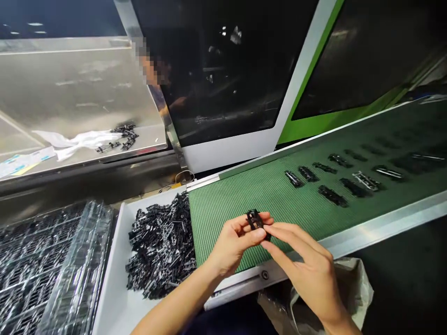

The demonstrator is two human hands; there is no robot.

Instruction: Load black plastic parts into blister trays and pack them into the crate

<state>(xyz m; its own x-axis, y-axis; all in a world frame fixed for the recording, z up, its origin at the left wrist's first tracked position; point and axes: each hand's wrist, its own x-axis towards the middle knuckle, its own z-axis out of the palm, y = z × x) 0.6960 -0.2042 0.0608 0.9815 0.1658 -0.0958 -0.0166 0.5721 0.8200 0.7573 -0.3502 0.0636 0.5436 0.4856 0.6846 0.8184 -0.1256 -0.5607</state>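
Over the near end of the green conveyor belt [223, 200], my left hand [235, 242] grips a small black plastic part [254, 218] between thumb and fingers. The part has a slotted, frame-like shape. My right hand [307, 265] pinches the lower end of the same part with thumb and fingertips, so both hands are closed on it. Part of the piece is hidden behind my fingers. Farther along the belt lie similar black parts [332, 195], spaced out in rough rows.
Left of the belt's end, a white bin [117, 260] holds a heap of black parts [162, 242]. Beside it are stacked clear plastic trays [75, 274] with black pieces. A white bag [352, 284] hangs below the belt. White cloth [80, 142] and black parts lie on a metal ledge.
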